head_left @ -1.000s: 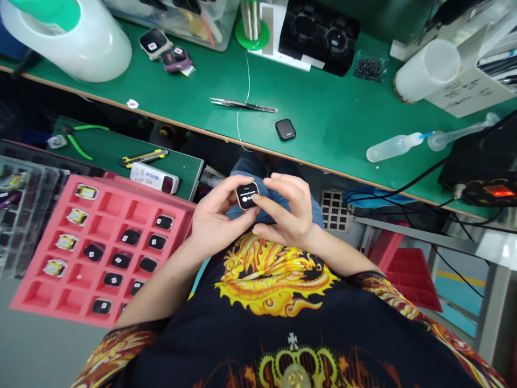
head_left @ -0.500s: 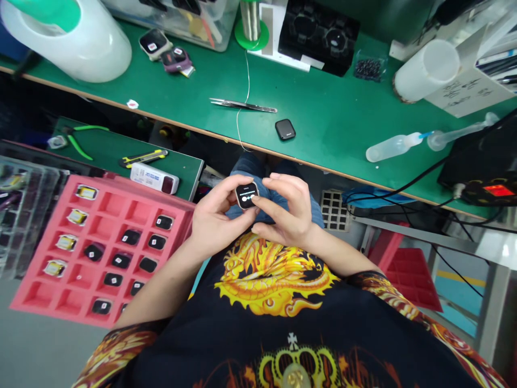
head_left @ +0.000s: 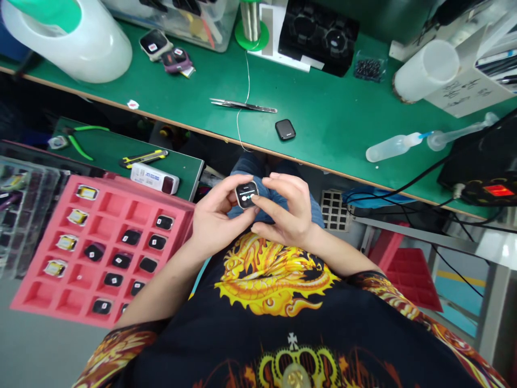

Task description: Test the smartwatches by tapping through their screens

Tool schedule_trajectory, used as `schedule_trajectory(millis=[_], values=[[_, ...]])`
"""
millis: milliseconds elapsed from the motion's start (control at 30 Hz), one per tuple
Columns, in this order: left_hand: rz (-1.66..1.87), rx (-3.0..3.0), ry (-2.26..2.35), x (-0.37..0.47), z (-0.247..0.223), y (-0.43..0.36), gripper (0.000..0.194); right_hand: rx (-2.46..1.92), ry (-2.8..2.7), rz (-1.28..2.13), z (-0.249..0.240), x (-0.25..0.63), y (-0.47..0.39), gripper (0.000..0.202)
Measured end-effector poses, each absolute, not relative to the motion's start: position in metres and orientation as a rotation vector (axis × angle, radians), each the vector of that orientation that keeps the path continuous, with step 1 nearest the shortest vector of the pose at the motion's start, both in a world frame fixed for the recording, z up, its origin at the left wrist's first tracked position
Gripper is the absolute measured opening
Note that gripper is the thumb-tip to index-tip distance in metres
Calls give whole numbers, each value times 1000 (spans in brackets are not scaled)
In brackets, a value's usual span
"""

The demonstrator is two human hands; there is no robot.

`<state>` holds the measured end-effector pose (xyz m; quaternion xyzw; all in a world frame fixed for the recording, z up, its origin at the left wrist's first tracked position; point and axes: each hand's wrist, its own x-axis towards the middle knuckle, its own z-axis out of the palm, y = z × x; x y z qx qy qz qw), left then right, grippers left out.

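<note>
A small square smartwatch body (head_left: 246,193) with a lit screen and no strap is held above my lap. My left hand (head_left: 216,213) grips it by its edges between thumb and fingers. My right hand (head_left: 288,210) is beside it, with a fingertip on the lower right of the screen; its other fingers are apart and hold nothing. White marks show on the dark display, too small to read. On the green bench just beyond my hands lie a black square watch-like piece (head_left: 285,129) and metal tweezers (head_left: 243,105).
A pink foam tray (head_left: 81,275) at left holds several watch bodies. Cutters (head_left: 78,143), a yellow knife (head_left: 145,157) and a white box (head_left: 154,178) lie behind it. On the bench (head_left: 323,124) are a solder spool (head_left: 251,35), a bottle (head_left: 390,148) and a white cup (head_left: 426,70).
</note>
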<state>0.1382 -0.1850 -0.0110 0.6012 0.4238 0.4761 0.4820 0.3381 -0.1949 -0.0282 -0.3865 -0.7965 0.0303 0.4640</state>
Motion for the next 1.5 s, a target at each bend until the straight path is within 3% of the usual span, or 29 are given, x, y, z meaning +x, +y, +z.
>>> schedule_trajectory(millis=[1233, 1500], values=[[1183, 1444, 994, 137, -9, -184, 57, -931, -1921, 102, -28, 336, -194, 46], [1174, 1495, 1038, 139, -11, -185, 50, -974, -1986, 140, -37, 335, -198, 58]])
